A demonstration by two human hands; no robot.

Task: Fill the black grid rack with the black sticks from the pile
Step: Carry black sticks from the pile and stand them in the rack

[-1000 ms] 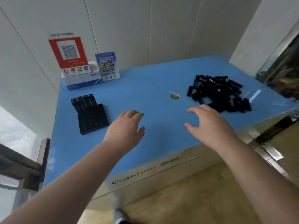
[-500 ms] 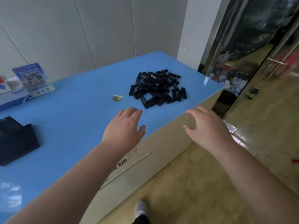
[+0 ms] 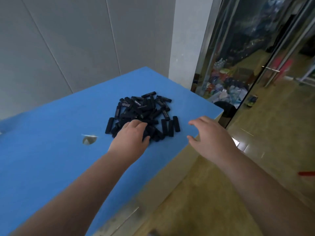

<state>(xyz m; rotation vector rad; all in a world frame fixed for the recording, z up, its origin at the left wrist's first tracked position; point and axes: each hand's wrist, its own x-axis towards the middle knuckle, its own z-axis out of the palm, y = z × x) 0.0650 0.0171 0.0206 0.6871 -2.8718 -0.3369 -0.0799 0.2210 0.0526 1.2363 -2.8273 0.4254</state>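
A pile of black sticks (image 3: 144, 109) lies on the blue table top (image 3: 51, 159), near its right corner. My left hand (image 3: 131, 138) rests palm down on the near edge of the pile, fingers curled among the sticks; whether it grips one is hidden. My right hand (image 3: 208, 135) hovers to the right of the pile, over the table's right edge, fingers spread and holding nothing. The black grid rack is out of view.
A small shiny scrap (image 3: 88, 139) lies on the table left of the pile. The table's right edge (image 3: 196, 138) drops to a wooden floor (image 3: 255, 133). Glass doors (image 3: 255, 57) stand to the right, grey wall panels behind.
The view swung right, and the rack and signs left the frame. My left hand reached forward onto the pile. My right hand moved up beside the pile.
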